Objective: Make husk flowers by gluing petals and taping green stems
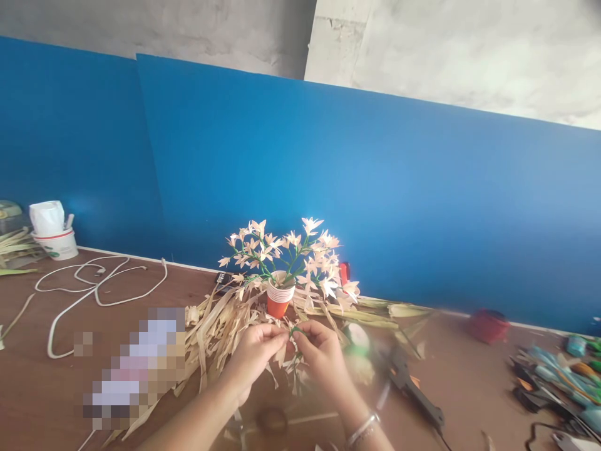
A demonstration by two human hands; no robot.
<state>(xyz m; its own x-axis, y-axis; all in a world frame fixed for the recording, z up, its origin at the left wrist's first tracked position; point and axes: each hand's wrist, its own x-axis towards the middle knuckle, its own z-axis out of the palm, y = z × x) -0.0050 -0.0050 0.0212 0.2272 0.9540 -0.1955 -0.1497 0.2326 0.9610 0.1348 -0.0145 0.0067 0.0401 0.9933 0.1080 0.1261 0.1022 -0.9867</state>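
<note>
Both hands meet in front of the stack of paper cups [278,308], which holds artificial flowers [313,260] with pale petals and green stems. My left hand [260,352] pinches a small green piece, like a wrapped flower stem [295,330], between thumb and fingertips. Against the same green piece, my right hand [322,351] has its thumb and index finger closed. Pale petals [295,379] hang below, between the hands; fingers hide part of the stem. A bracelet [362,431] circles my right wrist.
Dried husk strips [213,322] spread around the cups. A black glue gun [413,391] lies right of my hands, near a blurred green-and-white roll [357,338]. White cable [70,307] loops at left. Colourful items [563,382] crowd the right edge. A blue partition [328,163] stands behind.
</note>
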